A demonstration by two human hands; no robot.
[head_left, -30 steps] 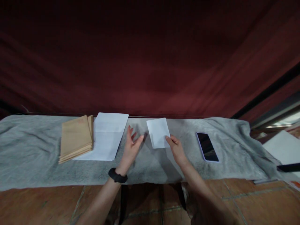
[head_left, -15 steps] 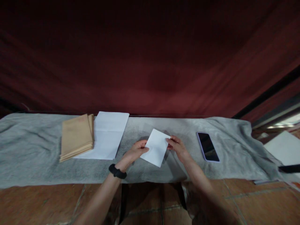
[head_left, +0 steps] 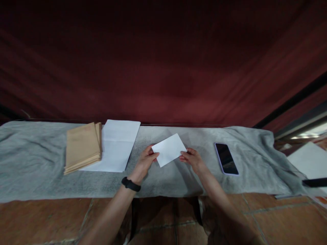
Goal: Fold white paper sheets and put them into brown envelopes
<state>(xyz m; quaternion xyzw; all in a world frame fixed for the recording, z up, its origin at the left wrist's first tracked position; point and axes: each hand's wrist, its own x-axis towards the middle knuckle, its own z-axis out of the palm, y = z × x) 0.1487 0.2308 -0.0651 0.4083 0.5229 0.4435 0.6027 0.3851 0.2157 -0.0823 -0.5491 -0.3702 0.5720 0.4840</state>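
Your left hand (head_left: pixel 144 161) and right hand (head_left: pixel 192 159) pinch opposite ends of the small white paper (head_left: pixel 169 149) over the grey cloth (head_left: pixel 158 185), where an uneven pull could crease it or slip it loose, while its underside is hidden and any folded layers can't be made out.

Both forearms (head_left: pixel 112 211) extend forward, the left grip (head_left: pixel 144 162) and right grip (head_left: pixel 193 160) each pinching, thumb uppermost.
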